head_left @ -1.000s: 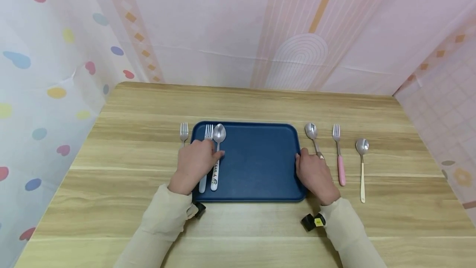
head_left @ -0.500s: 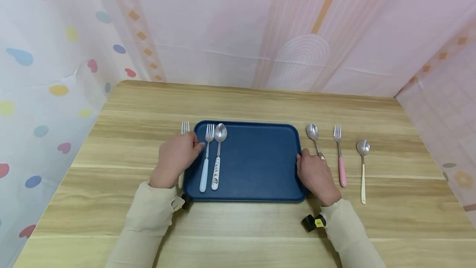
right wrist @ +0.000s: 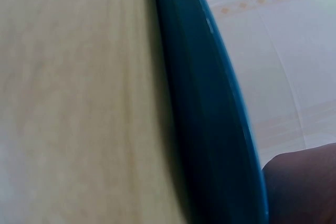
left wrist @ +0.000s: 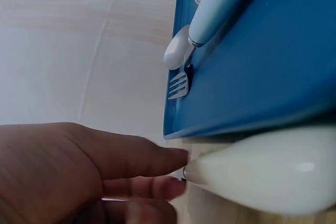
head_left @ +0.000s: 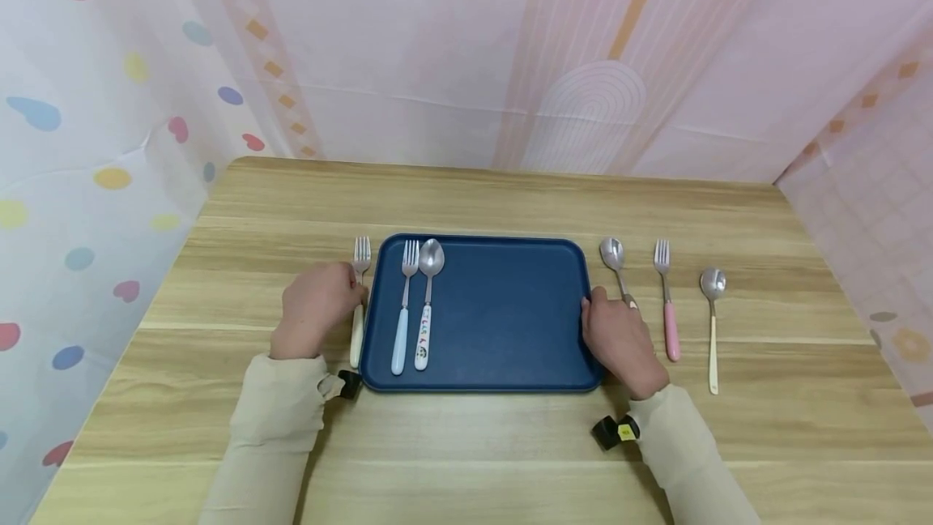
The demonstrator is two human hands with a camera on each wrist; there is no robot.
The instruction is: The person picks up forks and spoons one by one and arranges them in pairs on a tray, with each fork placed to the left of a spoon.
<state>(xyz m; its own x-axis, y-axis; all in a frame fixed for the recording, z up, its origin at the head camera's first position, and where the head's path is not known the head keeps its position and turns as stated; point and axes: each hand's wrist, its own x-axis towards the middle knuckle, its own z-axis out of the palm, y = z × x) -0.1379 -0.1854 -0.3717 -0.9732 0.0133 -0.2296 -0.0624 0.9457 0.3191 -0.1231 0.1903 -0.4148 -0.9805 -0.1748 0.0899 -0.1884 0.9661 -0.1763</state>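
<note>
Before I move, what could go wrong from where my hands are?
Your left hand pinches the cream-handled fork at its neck, so the handle might swing when lifted. That fork lies close beside the tray, so it could knock the rim; a jolt might then shift the light-blue-handled fork and patterned-handled spoon lying on it. Your right hand, at the tray's right edge, partly hides another spoon and could nudge it.

Place: we see a screened-off nook, room unclear
Cloth point(head_left: 408, 39): printed, hanging on three sides
Table point(head_left: 474, 460): wood-grain top
</note>
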